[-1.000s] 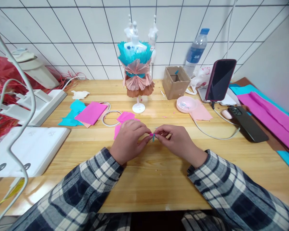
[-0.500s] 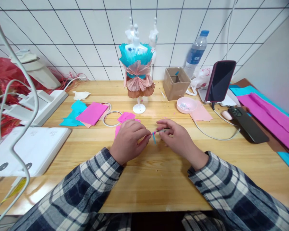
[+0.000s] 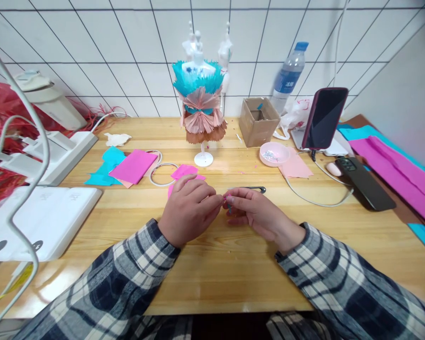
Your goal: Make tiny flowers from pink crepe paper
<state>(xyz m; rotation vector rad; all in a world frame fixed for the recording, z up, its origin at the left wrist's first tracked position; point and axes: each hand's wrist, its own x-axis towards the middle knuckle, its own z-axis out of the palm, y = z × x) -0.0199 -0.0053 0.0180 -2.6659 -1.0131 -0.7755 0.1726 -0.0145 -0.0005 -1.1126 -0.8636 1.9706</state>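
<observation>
My left hand (image 3: pixel 191 210) is closed, thumb and forefinger pinching one end of a tiny piece of pink and blue paper (image 3: pixel 229 207). The thumb and forefinger of my right hand (image 3: pixel 257 208) close on its other side, so both sets of fingertips nearly meet. Most of the piece is hidden by the fingers. A slim dark tool with a rounded end (image 3: pixel 261 189) shows just behind my right hand; its front part is hidden. Pink paper scraps (image 3: pixel 186 171) lie behind my left hand. Farther back stands a miniature dress form (image 3: pixel 202 106) in ruffled blue, pink and brown paper.
At left are folded magenta paper (image 3: pixel 136 166), blue paper (image 3: pixel 109 165), a cable, a power strip (image 3: pixel 72 153) and a white box (image 3: pixel 42 222). At right stand a carton (image 3: pixel 258 123), a pink dish (image 3: pixel 274 154) of small shiny bits, a bottle (image 3: pixel 289 80) and two phones (image 3: pixel 364 184).
My right hand has moved left, its fingertips now on the paper piece. The slim tool that was at its fingers now shows behind the hand. My left hand has barely moved.
</observation>
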